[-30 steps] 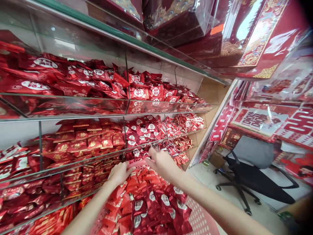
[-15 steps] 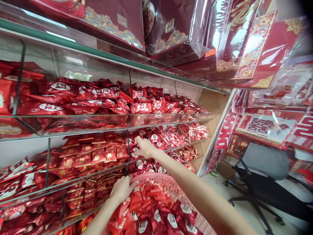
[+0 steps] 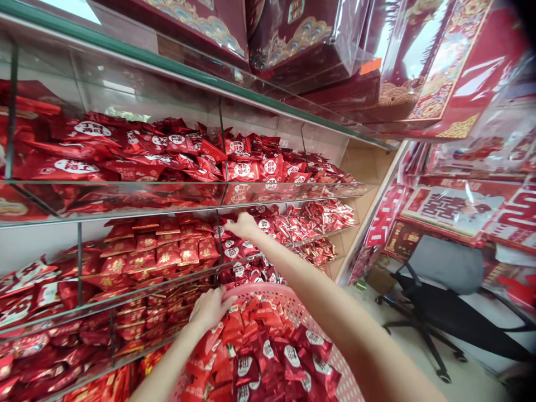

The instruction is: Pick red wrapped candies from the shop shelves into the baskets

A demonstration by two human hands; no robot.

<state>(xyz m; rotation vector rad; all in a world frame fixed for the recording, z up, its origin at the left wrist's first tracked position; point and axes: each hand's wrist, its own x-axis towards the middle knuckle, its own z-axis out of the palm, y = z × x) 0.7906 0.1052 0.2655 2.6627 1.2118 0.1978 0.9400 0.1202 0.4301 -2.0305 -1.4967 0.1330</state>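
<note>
My left hand (image 3: 209, 309) is closed around the rim of the pink perforated plastic basket (image 3: 288, 296), at its far left side. Loose red sweet packets (image 3: 255, 318) and darker red ones with white ovals (image 3: 293, 356) fill the basket. My right hand (image 3: 245, 226) reaches over the basket into a shelf compartment of dark red packets with white labels (image 3: 234, 251). Its thumb stretches out to the left, over the packets. The other fingers are largely hidden; nothing shows in the hand.
Upright dividers split the glass shelves (image 3: 176, 205) into compartments. Stacked gold-printed red packets (image 3: 167, 254) lie left of my right hand. Maroon gift boxes (image 3: 310, 44) stand on the top shelf. An office chair (image 3: 444, 273) and red decorations (image 3: 452, 209) are at the right.
My right hand has turned and moved slightly up within the compartment; its fingers show less. The view has tilted a little, and my left hand stays on the basket rim.
</note>
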